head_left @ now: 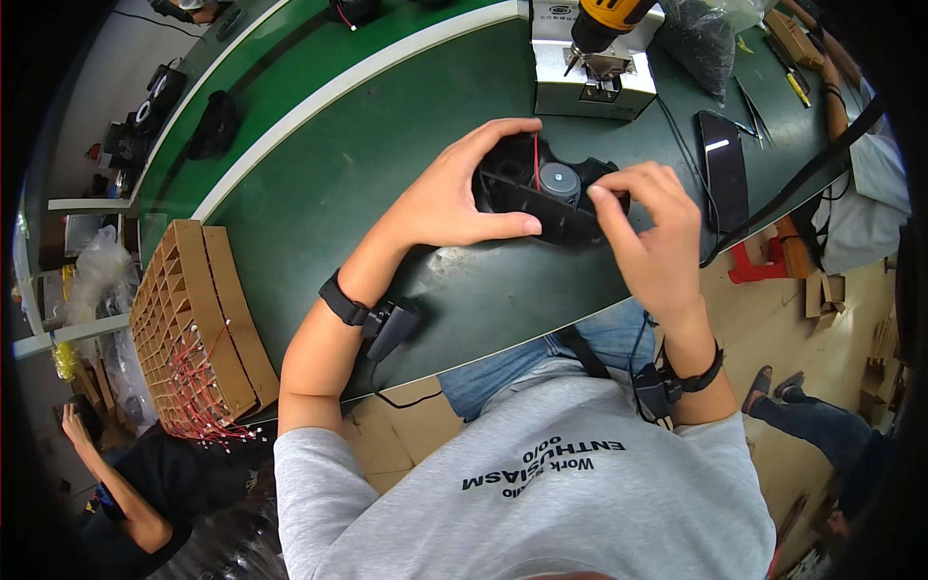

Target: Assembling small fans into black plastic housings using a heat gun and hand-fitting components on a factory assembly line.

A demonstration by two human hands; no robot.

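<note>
A black plastic housing point(565, 225), open side up, is held over the green table in front of me. A round grey speaker point(560, 179) sits inside it, and a red wire point(536, 159) runs up beside the speaker. My left hand point(449, 193) wraps the housing's left end, thumb along the near wall and fingers at the far side. At the right end, my right hand point(657, 222) is closed, with thumb and forefinger pinching at the housing's edge by the speaker. Whether a small part is between those fingertips is hidden.
Beyond the housing stands a white box point(594, 101) with a yellow-and-black power screwdriver point(604, 29) above it. A black phone point(722, 174) and tweezers point(752, 111) lie to the right. At left is a divided cardboard box point(217, 300) with red wires point(198, 387). Other people are nearby.
</note>
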